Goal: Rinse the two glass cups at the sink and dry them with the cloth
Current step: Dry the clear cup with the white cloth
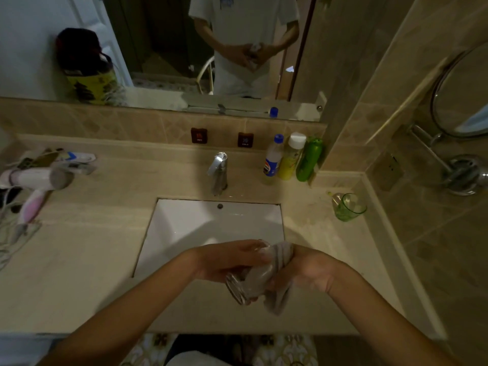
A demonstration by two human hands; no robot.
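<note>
I am looking at a home bathroom: a white sink (184,223) set in a beige stone counter (87,249), a chrome tap (218,171) at its far edge, a wall mirror (163,48) above, tiled walls, a hairdryer (34,180) at left and bottles (290,157) at far right.

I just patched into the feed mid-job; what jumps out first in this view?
Front and centre, over the near edge of the white sink, both hands meet: the left hand holds a clear glass cup while the right hand works a grey cloth into it. A green glass cup sits on the counter to the right, and a white and pink hair dryer lies at far left.
</note>
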